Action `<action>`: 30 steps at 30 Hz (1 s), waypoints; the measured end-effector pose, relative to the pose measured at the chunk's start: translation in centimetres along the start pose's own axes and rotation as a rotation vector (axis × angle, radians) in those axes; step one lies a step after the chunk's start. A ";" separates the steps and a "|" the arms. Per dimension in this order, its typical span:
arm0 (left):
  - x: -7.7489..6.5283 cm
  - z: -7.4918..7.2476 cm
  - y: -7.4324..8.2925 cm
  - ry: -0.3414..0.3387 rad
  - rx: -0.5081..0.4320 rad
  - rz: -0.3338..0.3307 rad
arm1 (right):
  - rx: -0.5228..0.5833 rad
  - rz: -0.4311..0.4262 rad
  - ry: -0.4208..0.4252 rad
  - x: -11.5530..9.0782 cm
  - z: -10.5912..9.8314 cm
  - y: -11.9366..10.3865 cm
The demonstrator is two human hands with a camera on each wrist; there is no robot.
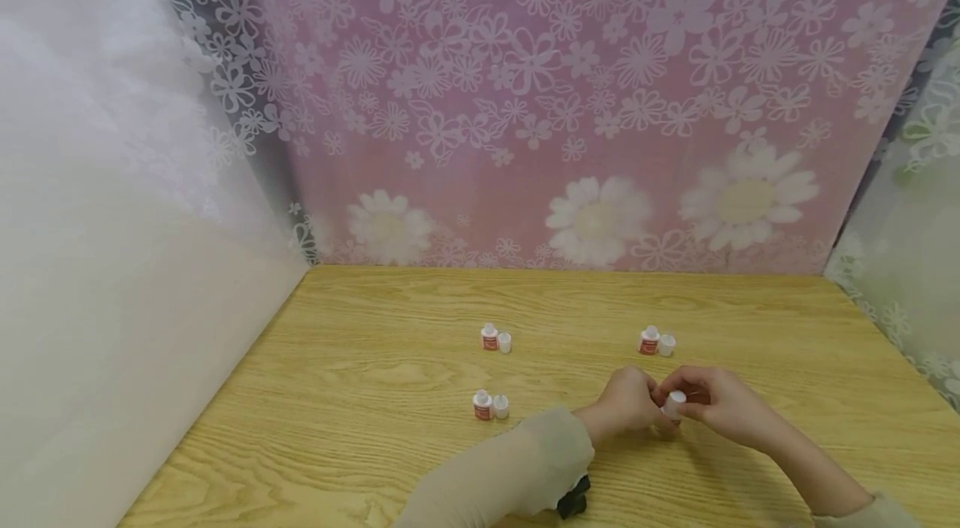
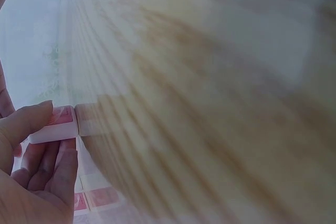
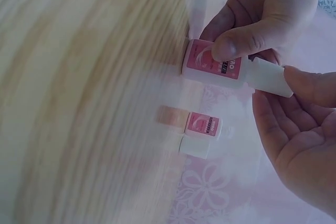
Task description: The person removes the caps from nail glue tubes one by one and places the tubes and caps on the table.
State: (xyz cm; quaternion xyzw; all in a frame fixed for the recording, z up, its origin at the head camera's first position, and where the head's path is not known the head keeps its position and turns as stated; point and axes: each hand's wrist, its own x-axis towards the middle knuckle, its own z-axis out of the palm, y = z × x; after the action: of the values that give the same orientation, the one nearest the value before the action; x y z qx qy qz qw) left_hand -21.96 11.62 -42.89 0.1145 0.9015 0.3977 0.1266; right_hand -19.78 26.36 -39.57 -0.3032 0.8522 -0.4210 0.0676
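Note:
My left hand (image 1: 624,401) grips a small white glue-type bottle (image 3: 202,59) with a pink-red label, its thumb across the label. The bottle's base meets the wooden table in the right wrist view. Thumb and fingers of my right hand (image 1: 726,405) pinch a white cap (image 3: 269,77) at the bottle's neck. The cap sits slightly tilted to the bottle; how far it is on cannot be told. In the left wrist view, the held bottle (image 2: 60,129) shows only its lower part. Just behind the hands stands another open bottle (image 1: 648,342) with its cap (image 1: 667,346) beside it.
Two more open bottles stand left of the hands, a far one (image 1: 490,339) and a near one (image 1: 483,406). Each has a white cap (image 1: 501,406) at its right. A flowered pink sheet (image 1: 480,112) rises behind the table (image 1: 360,445), and pale sheets flank it.

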 end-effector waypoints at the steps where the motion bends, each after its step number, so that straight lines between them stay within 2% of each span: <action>1: 0.0 0.0 0.0 0.001 0.003 -0.001 | 0.006 -0.005 -0.001 0.0 0.0 0.0; 6: 0.0 0.0 0.0 0.001 0.002 0.001 | 0.018 -0.011 -0.003 0.0 0.1 0.1; 13: -0.1 -0.2 -0.1 -0.013 -0.004 0.004 | -0.044 0.113 0.045 -0.2 0.0 0.0; 23: 0.0 -0.2 -0.1 0.004 0.023 0.027 | -0.088 0.166 0.086 -0.2 0.1 0.0; 30: 0.0 -0.2 -0.2 -0.008 0.011 0.038 | -0.104 0.142 0.093 -0.1 0.2 0.1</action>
State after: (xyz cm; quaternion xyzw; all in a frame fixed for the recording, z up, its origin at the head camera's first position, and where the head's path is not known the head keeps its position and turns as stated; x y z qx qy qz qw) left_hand -22.08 11.36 -42.92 0.1341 0.9009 0.3945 0.1219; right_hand -19.68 26.36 -39.80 -0.2252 0.8944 -0.3841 0.0416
